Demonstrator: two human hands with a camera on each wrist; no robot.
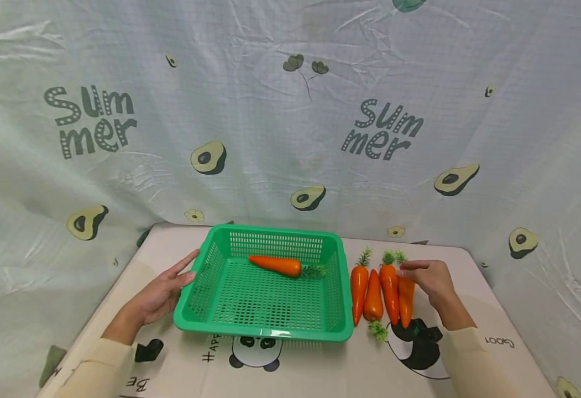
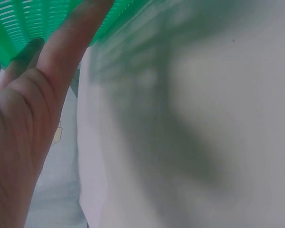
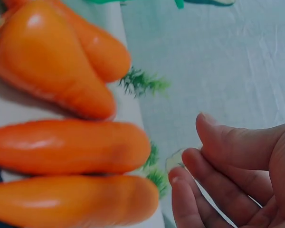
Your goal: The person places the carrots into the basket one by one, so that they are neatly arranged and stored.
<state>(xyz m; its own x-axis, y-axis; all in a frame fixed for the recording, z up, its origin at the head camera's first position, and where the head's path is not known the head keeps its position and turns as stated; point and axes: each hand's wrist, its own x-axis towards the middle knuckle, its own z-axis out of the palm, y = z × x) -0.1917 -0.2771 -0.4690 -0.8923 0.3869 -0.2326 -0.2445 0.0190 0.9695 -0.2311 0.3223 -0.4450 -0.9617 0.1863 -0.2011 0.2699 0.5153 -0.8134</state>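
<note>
A green plastic basket [image 1: 265, 334] stands in the middle of the table with one orange carrot [image 1: 276, 266] lying in it, leafy end to the right. At its left side is my left hand [image 1: 163, 290], the fingers extended against the rim; in the left wrist view a straight finger [image 2: 69, 45] reaches to the basket wall [image 2: 35, 21]. Several carrots [image 1: 389, 293] lie side by side right of the basket, one with its leaves toward me. My right hand [image 1: 430, 279] hovers by the rightmost carrot [image 3: 76, 199], its fingers loosely bent, apart from the carrots and holding nothing.
The table [image 1: 171, 370] is covered with a pale cloth printed with a panda and lettering. A hanging sheet [image 1: 270, 138] with avocado and "summer" prints rises behind the table and on both sides.
</note>
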